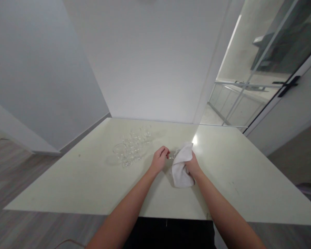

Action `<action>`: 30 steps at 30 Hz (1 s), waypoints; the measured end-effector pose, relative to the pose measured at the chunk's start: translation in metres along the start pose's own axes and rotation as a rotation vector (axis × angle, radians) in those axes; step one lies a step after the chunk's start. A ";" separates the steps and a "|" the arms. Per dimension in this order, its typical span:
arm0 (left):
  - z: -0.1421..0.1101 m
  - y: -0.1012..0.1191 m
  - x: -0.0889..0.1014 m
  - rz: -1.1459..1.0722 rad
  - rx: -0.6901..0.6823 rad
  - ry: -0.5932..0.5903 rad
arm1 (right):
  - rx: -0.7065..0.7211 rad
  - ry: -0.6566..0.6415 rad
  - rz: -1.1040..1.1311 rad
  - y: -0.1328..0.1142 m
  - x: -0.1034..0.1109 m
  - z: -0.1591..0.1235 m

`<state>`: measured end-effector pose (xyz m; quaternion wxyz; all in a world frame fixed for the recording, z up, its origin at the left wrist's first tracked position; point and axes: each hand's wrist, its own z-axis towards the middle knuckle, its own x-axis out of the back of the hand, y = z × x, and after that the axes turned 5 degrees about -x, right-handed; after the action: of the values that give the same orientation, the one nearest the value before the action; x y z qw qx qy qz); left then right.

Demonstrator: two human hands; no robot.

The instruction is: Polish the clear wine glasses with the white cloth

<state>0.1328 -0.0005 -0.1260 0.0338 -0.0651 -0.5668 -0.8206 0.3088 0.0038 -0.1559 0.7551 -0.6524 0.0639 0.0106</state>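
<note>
My left hand (160, 159) is closed in a pinch on the stem or base of a small clear glass (171, 156), just above the pale table (80, 186). My right hand (192, 165) is wrapped in a white cloth (180, 166) and grips it around the other end of the glass, most of which the cloth hides. Both hands sit close together near the middle of the table.
A cluster of several clear glasses (132, 147) stands on the table to the left of my hands. A white wall rises behind the table. A glass partition and a door with a black handle (287, 85) are at the right. Wood floor surrounds the table.
</note>
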 end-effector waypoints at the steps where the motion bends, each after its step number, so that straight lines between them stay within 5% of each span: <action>1: 0.004 -0.002 0.001 -0.078 0.111 -0.008 | 0.045 -0.023 -0.039 -0.002 -0.001 -0.002; 3: 0.008 -0.004 0.002 -0.168 0.250 -0.022 | 0.098 -0.053 -0.064 -0.006 -0.003 -0.004; 5: 0.008 -0.004 0.002 -0.163 0.206 0.031 | 0.084 -0.033 -0.029 -0.007 -0.006 -0.005; 8: 0.001 -0.001 0.001 0.035 -0.170 0.104 | -0.091 0.019 0.157 -0.002 -0.011 -0.003; 10: -0.005 0.002 0.000 0.211 -0.441 0.043 | -0.248 0.026 0.264 0.004 -0.011 -0.001; 12: -0.009 0.002 0.001 0.329 -0.552 -0.021 | -0.316 0.009 0.276 0.009 -0.009 0.001; 14: -0.007 -0.001 0.001 0.361 -0.471 0.004 | -0.254 -0.023 0.195 0.010 -0.004 0.002; 19: 0.009 -0.021 0.000 0.101 0.077 0.065 | 0.117 -0.112 -0.124 -0.005 0.001 -0.004; 23: 0.014 -0.027 -0.001 0.042 0.178 0.018 | 0.273 -0.185 -0.174 -0.015 -0.002 -0.006; 25: 0.010 -0.022 0.000 0.083 0.045 0.053 | 0.147 -0.098 -0.088 -0.012 -0.004 -0.004; 27: 0.004 -0.013 0.000 0.182 -0.226 0.034 | -0.093 0.004 0.054 -0.006 -0.005 0.000; 30: -0.004 -0.003 0.001 0.360 -0.591 -0.158 | -0.339 0.035 0.194 0.001 -0.006 0.004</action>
<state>0.1316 -0.0028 -0.1296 0.1138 -0.2342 -0.2849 -0.9225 0.3029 0.0084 -0.1553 0.6284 -0.7613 0.1368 0.0827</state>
